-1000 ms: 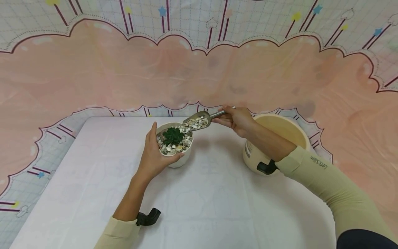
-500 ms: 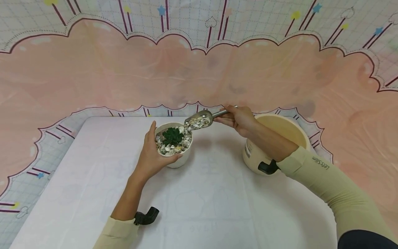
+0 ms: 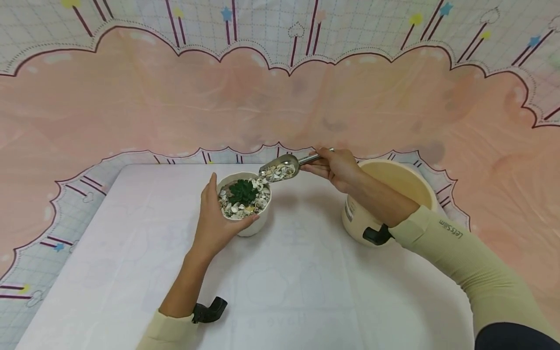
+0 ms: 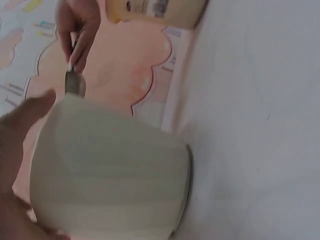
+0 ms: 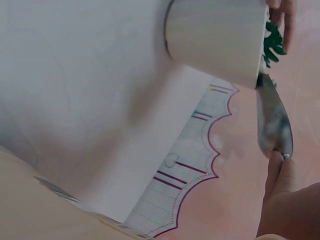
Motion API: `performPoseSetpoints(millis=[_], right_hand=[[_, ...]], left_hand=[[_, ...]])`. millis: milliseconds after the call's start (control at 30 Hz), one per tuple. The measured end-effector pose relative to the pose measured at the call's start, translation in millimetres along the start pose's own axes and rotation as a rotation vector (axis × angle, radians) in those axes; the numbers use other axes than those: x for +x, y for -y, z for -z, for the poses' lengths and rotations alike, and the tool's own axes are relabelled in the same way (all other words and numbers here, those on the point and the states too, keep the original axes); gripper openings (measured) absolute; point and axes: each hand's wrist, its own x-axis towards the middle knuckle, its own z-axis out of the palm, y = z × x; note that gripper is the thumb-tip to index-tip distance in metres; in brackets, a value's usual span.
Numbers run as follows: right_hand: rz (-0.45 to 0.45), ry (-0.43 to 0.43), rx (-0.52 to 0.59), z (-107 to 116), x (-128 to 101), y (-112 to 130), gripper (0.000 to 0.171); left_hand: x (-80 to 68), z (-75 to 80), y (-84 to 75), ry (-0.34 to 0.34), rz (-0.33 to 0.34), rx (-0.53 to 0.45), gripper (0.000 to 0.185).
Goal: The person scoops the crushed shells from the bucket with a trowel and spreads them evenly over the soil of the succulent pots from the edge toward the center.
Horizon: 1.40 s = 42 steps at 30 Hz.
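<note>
Metal scoop [image 3: 280,167], rigid, probably slippery, loaded with loose pebbles [image 3: 276,172] that spill easily, tipped over the white pot [image 3: 245,204]: right hand [image 3: 334,167] pinches its handle, best kept level; left hand [image 3: 214,218] wraps the smooth, likely heavy, breakable pot's side.
</note>
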Motion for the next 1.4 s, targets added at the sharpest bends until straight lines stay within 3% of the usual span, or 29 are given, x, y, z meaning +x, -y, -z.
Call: performPoseSetpoints(millis=[167,300,500,800,933,1100,1267,1400], right_hand=[[0.001,0.002,-0.005,-1,0,0,0.029],[0.002,-0.001,0.001,0,-1,1,0.030],[0.009,0.001,0.002,0,-3,3,0.032],[0.009,-0.003,-0.002,-2,-3,4,0.025],[0.012,-0.009,-0.005,-2,-1,4,0.025],[0.021,-0.014,-0.009,-3,0,4,0.029],[0.028,-0.007,-0.005,-3,-1,5,0.031],[0.029,-0.002,-0.002,-2,-1,5,0.032]], left_hand=[[-5.2,-12.0,-6.1,-0.092,0.016,0.070,0.139],[-3.6,-14.1,-3.3,-0.125,-0.018,0.062,0.137],[2.6,-6.4,5.9,-0.076,-0.078,0.013,0.137],[8.5,4.0,12.3,0.036,-0.109,-0.042,0.136],[6.5,2.1,10.9,0.021,-0.087,-0.045,0.137],[2.2,-5.6,5.5,-0.048,-0.037,-0.036,0.142],[2.4,-7.6,3.5,-0.078,-0.055,-0.017,0.139],[5.2,-4.3,8.0,-0.051,-0.072,-0.027,0.138]])
